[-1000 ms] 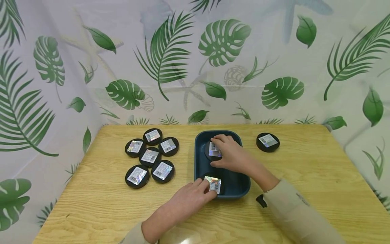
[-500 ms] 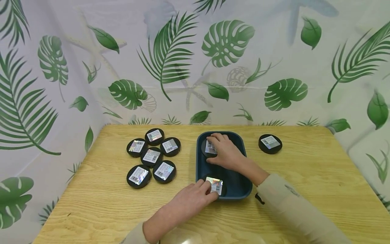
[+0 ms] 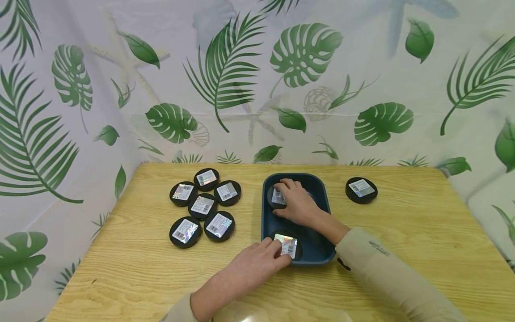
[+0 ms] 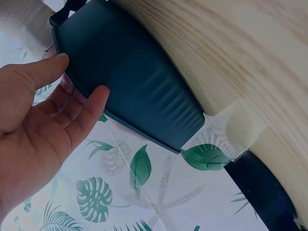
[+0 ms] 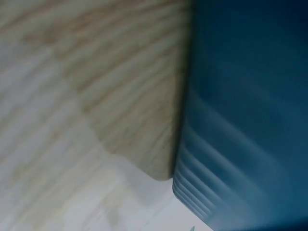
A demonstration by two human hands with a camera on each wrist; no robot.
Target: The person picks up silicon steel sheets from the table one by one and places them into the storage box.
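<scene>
A dark blue rectangular bin (image 3: 327, 214) stands on the table. Inside it, toward the back left, the right hand (image 3: 298, 203) grips a black round disc (image 3: 277, 197) bearing a silver barcode label, thumb on the near side and fingers on the far side. At the bin's front left corner the left hand (image 3: 257, 264) reaches over the rim and holds a second labelled black disc (image 3: 288, 247). From the left wrist, that hand (image 4: 43, 106) shows its thumb and fingers curled at the bin's edge (image 4: 120, 72). The right wrist view has only the bin's outer wall (image 5: 240, 144) and blurred wood.
Several more black discs (image 3: 202, 205) lie grouped on the wooden table (image 3: 132, 268), left of the bin. One single disc (image 3: 361, 190) lies to its right. A leaf-patterned cloth (image 3: 241, 80) hangs behind the table.
The right hand has moved slightly left inside the bin with its disc, toward the left wall. The left hand stays at the front corner. The head view has shifted a little.
</scene>
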